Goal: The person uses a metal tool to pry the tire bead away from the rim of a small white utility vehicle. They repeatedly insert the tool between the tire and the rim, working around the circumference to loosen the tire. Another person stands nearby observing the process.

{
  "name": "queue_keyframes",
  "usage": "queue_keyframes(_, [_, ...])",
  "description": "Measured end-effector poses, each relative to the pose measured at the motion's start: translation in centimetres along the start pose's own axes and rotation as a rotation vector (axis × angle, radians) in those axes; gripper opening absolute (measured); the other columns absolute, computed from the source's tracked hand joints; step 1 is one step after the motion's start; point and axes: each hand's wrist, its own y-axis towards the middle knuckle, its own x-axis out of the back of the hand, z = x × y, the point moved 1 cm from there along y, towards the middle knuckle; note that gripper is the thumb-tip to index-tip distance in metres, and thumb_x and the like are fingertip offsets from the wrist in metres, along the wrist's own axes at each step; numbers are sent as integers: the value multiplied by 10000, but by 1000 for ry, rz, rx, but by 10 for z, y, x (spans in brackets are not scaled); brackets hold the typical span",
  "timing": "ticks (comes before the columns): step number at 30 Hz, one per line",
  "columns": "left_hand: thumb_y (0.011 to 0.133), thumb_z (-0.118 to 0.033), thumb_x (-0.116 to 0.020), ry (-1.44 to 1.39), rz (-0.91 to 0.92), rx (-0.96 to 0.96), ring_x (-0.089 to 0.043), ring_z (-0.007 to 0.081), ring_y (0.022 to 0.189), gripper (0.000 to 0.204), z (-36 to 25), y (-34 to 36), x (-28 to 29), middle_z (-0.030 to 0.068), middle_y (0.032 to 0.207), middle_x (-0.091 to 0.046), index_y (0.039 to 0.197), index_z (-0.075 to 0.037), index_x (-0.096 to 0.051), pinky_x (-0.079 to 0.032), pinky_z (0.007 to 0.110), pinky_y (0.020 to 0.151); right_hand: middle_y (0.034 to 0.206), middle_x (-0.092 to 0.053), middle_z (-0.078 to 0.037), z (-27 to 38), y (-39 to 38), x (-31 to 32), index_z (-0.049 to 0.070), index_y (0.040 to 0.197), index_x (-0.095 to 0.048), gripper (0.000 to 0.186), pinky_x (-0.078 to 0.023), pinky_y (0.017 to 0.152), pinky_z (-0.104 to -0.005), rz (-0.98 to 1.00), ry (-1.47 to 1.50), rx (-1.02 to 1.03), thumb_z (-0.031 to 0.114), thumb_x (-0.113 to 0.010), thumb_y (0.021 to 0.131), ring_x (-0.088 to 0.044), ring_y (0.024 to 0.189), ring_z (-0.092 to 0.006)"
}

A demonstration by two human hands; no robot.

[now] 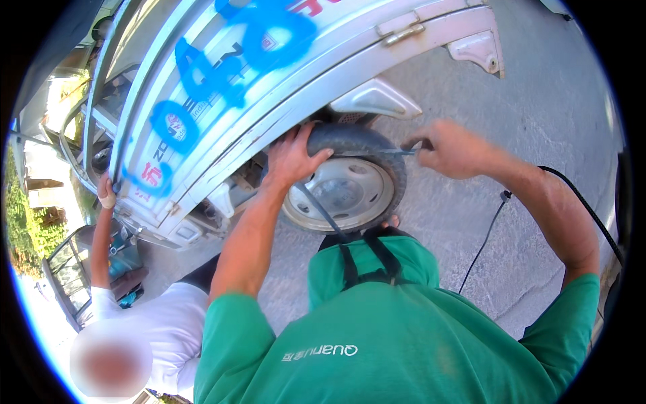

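Head view: my left hand [291, 158] lies open, bracing the tyre [367, 145], right hand [447, 148] closed on a tool [397, 152] at the tread; wheel [346, 192] still mounted.

Both arms reach forward and up from green short sleeves, bare from above the elbow. Left arm nearly straight, wrist bent back; left hand [291, 158] flat, palm down, fingers spread and curled over what it rests on, thumb out to the right. Right arm bent at the elbow, forearm angling in toward the left; right hand [449, 148] fisted, knuckles up, clamped around a thin tool
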Motion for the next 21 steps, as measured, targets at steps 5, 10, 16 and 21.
queue_keyframes(5, [810, -601, -720, -43, 15, -13, -473, 403, 1375, 806, 6, 6, 0, 189, 1493, -516, 1474, -187, -522, -367, 546, 1124, 958, -729, -193, -10, 34, 23, -21, 1201, -721, 364, -536, 779, -385, 59, -90, 66, 93, -627, 869, -684, 832, -257])
queue_keyframes(10, [794, -578, -748, -52, -19, -38, -490, 401, 1362, 813, 30, 19, -8, 181, 1484, -525, 1473, -192, -525, -392, 529, 1122, 886, -719, -145, -7, 98, 48, -16, 1206, -724, 375, -523, 721, -356, 226, -69, 55, 127, -656, 866, -658, 752, -214])
queue_keyframes(16, [794, -566, -756, -71, -34, -93, -447, 383, 1409, 833, 49, 45, -8, 172, 1522, -496, 1503, -220, -491, -350, 527, 1162, 905, -731, -142, 24, 110, 50, -9, 1234, -713, 342, -545, 734, -343, 257, -104, -153, 74, -623, 914, -665, 736, -208])
queue_keyframes(21, [815, -566, -734, -70, 14, -27, -407, 415, 1432, 858, 40, 28, -5, 206, 1553, -453, 1538, -200, -454, -296, 543, 1191, 995, -731, -252, 19, 35, -40, -36, 1215, -692, 322, -586, 802, -432, -100, 109, 26, 20, -604, 911, -737, 864, -374])
